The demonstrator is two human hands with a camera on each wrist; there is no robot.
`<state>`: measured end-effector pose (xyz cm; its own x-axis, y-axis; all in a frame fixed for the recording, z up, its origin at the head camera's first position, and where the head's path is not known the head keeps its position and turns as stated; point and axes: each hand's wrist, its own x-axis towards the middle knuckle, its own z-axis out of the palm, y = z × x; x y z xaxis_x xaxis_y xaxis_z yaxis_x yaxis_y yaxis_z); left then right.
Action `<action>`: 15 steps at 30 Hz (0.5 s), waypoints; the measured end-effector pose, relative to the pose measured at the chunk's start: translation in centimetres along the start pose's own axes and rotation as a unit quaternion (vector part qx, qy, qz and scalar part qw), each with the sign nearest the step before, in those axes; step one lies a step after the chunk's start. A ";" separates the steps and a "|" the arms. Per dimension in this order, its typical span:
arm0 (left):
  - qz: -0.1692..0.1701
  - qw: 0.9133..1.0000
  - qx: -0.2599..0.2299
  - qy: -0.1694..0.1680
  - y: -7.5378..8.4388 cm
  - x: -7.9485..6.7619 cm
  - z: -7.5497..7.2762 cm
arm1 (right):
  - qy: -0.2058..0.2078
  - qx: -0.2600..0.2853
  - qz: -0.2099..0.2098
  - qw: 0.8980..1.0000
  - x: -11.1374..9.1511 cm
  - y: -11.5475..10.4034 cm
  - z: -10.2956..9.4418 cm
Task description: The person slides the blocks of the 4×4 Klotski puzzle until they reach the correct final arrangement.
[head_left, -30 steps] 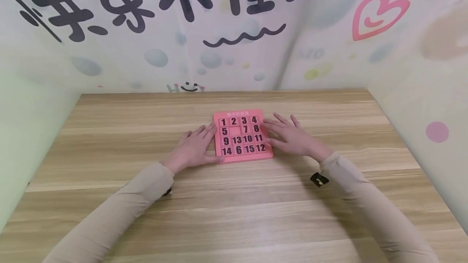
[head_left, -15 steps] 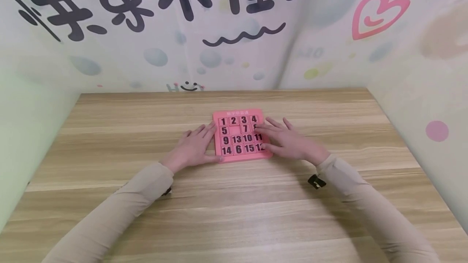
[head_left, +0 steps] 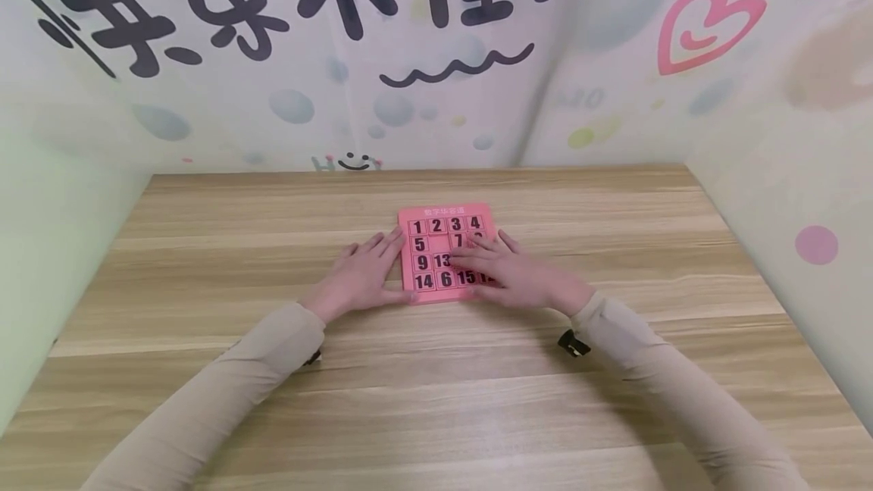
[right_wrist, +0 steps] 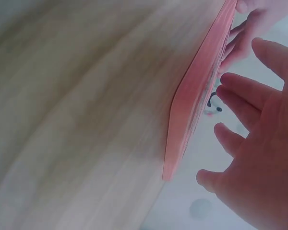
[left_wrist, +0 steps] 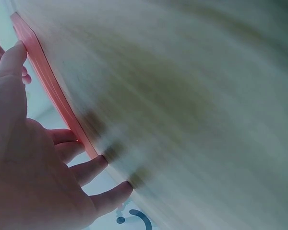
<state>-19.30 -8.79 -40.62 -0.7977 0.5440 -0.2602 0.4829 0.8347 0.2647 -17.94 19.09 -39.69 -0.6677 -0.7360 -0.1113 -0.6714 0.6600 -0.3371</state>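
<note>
A pink number slide puzzle (head_left: pixel 428 297) lies flat on the table, its square tiles marked with black numbers. The empty slot is in the second row, between tile 5 (head_left: pixel 419 244) and tile 7 (head_left: pixel 458 239). My left hand (head_left: pixel 361 276) rests along the puzzle's left side, thumb at the near corner and fingers spread; the left wrist view shows fingertips against the pink edge (left_wrist: pixel 55 91). My right hand (head_left: pixel 521 273) reaches over the puzzle's right half with extended fingers, hiding several tiles there. In the right wrist view its fingers (right_wrist: pixel 245 88) are above the board, holding nothing.
The wood-grain table (head_left: pixel 436 400) extends around the puzzle. Behind it stands a white wall (head_left: pixel 225 120) with large black characters and coloured dots; pale walls flank both sides. A black clip-like piece (head_left: pixel 573 343) hangs below the right sleeve.
My right hand has moved left from the puzzle's right edge to over its tiles, covering more numbers. The left hand and puzzle stay put, and the empty slot is in the same place.
</note>
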 end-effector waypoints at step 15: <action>0.001 1.000 0.001 0.001 0.1 0.0 0.0 | 0.023 -0.010 0.021 0.999 0.1 0.2 0.3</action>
<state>-19.29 -8.75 -40.57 -0.7974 0.5461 -0.2567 0.4857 0.8333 0.2642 -18.01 19.13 -40.08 -0.7093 -0.7002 -0.0814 -0.6483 0.6933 -0.3147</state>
